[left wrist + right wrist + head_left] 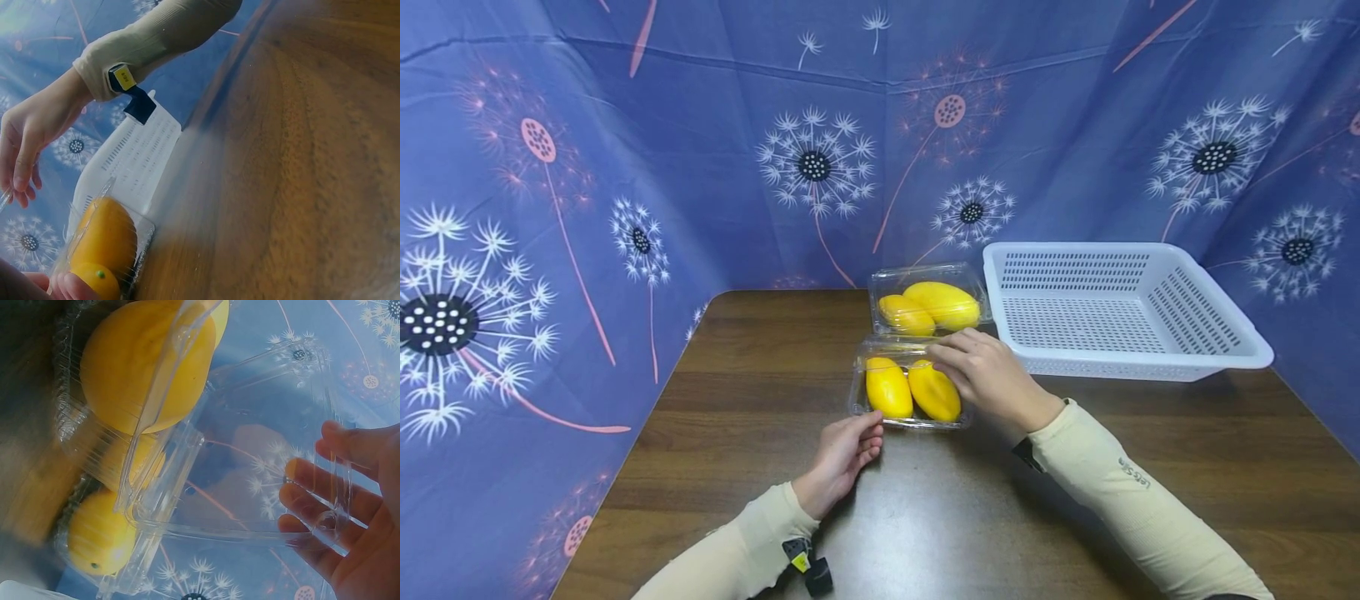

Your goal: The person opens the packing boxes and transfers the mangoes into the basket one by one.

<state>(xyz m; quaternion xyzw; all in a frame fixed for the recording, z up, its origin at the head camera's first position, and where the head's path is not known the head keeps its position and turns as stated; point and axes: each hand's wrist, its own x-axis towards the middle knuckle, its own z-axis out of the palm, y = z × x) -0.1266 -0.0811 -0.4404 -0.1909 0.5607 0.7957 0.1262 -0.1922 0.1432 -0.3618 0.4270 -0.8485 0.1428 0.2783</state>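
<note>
Two yellow mangoes [889, 389] lie side by side in a hinged clear plastic box [925, 425] on the table. My left hand [841, 458] holds the box's front left corner between thumb and fingers. In the left wrist view, its fingertips [74, 289] lie against the box beside a mango [106, 240]. My right hand [988, 375] is over the right side of the box and pinches the edge of its raised clear lid [244, 500]. Through the lid, several fingers show in the right wrist view.
Directly behind stands a second clear plastic box [887, 275] with two mangoes. A white perforated basket [1075, 367] sits at the back right. The brown wooden table [715, 400] ends at a blue dandelion-print cloth [700, 125] behind and at the sides.
</note>
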